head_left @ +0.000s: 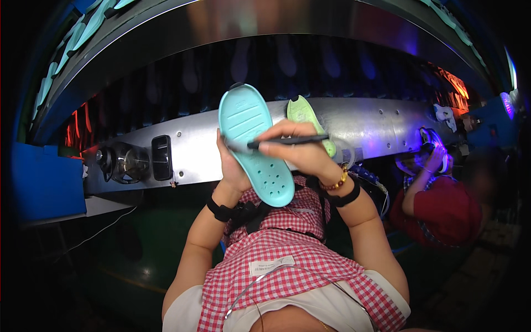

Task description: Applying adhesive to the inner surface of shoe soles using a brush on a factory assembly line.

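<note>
A turquoise shoe sole (246, 119), tilted in front of me, has grooves across its upper part and small holes toward its lower end. My left hand (232, 167) grips it by the left edge, fingers hidden behind it. Closed around a black-handled brush (301, 140), my right hand (293, 148) is over the middle of the sole. The brush's pale tip is blurred against the surface. Just beyond my right hand, a light green sole (301, 112) lies on the metal ledge (354, 119), partly covered by that hand.
On the ledge at left stand a glass pot (126, 161) and a black tray-like object (161, 157). Behind the ledge, a dark rack (265, 61) carries several soles. A co-worker in a red top (445, 205) handles a lit item at far right. Cables (381, 196) hang near my right arm.
</note>
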A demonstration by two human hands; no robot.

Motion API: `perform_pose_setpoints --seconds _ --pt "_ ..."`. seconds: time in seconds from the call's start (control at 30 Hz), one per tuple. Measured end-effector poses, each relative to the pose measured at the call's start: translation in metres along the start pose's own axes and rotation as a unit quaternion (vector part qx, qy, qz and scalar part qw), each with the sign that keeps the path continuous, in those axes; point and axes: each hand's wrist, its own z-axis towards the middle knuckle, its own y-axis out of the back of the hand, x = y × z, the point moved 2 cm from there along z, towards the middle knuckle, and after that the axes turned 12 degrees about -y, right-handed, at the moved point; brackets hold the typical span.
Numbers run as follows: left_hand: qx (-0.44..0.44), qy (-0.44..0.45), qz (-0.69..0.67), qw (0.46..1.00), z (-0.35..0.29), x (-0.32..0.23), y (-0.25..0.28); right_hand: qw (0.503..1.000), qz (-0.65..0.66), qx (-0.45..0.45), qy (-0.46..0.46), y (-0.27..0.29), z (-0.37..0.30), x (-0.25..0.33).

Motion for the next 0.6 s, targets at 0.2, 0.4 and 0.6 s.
perform_pose_setpoints --seconds 0.2,0.4,0.6 --pt "0.006 -0.023 0.089 0.996 -0.001 -0.008 -0.006 0.985 0.158 -0.065 -0.04 0.009 -0.014 0.002" --pt "0.011 -0.113 0.093 0.989 0.007 -0.013 -0.01 0.995 0.064 0.053 0.059 0.008 -0.018 0.006" --pt "-0.041 -0.238 0.161 0.957 0.012 -0.026 -0.011 0.984 -0.029 0.103 0.14 0.011 -0.024 0.009"
